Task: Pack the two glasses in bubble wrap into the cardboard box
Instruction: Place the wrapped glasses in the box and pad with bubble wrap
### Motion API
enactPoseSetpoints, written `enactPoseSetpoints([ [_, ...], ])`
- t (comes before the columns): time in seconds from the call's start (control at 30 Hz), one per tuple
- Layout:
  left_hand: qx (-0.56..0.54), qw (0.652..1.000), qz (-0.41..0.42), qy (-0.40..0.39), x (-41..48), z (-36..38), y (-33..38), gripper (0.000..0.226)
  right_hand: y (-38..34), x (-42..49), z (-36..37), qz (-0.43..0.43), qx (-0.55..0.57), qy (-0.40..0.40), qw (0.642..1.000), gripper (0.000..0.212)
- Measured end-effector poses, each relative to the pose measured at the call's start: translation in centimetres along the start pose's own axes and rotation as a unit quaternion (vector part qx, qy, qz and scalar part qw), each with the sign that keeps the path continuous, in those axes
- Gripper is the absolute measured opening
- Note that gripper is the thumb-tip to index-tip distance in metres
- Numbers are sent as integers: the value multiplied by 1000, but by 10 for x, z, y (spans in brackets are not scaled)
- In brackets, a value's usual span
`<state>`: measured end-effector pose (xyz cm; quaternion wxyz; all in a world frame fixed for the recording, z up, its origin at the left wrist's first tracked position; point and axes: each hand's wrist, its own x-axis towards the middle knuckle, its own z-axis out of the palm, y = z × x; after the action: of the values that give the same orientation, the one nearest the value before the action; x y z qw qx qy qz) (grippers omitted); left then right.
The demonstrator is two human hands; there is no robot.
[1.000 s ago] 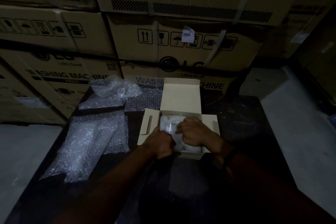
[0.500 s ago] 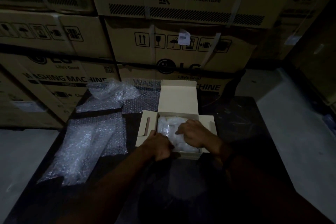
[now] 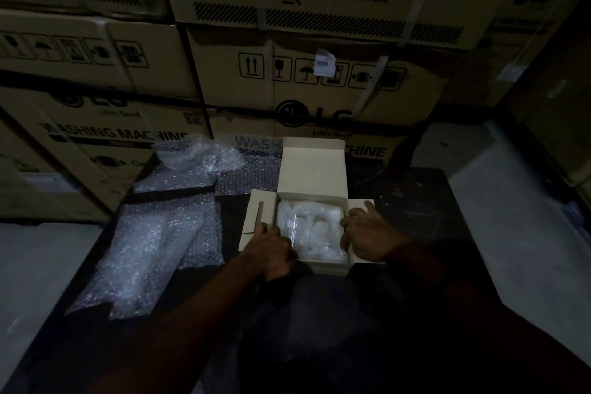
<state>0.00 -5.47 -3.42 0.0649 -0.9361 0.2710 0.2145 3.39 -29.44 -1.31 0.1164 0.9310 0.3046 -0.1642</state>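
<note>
White wrap bundle, the glasses (image 3: 311, 230), sits inside the box (image 3: 323, 267) and fills it wall to wall, about level with the rim. Lid (image 3: 311, 166) stands upright at the far edge; side flaps lie spread outward.

Left hand (image 3: 271, 249): fingers curled at the near-left rim, touching the wrap. Too dark to tell whether it grips rim or wrap.
Right hand (image 3: 367, 233): lies over the right flap and rim, one finger straight. Grip cannot be told. Hands are apart, with the bundle between them.

Box is on a dark table (image 3: 431, 217), with bare top to its right and near side. Loose sheets (image 3: 153, 249) of bubble wrap cover the left part, just beside the left flap. Stacked cartons (image 3: 319, 80) wall off the far edge. Pale floor (image 3: 527, 217) lies to the right.
</note>
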Motion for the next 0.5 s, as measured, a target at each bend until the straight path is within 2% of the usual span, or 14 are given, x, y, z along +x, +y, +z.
enactPoseSetpoints([
  [0.07, 4, 1000, -5, 9, 0, 0, -1, 62, -1, -1, 1, -1, 20, 1, 1000, 31],
  [0.2, 27, 992, -44, 112, -12, 4, -2, 59, -10, 0, 19, -16, -24, -51, 998, 32],
  [0.3, 30, 992, -47, 112, -16, 8, 4, 62, -14, 3, 21, -9, -34, -80, 996, 32],
  [0.43, 23, 994, -49, 92, -15, 8, 5, 57, -11, 10, 8, -4, 20, -129, 991, 32],
  [0.5, 40, 990, -49, 128, -16, 9, 2, 60, -4, 13, 4, 6, 92, -91, 992, 34],
])
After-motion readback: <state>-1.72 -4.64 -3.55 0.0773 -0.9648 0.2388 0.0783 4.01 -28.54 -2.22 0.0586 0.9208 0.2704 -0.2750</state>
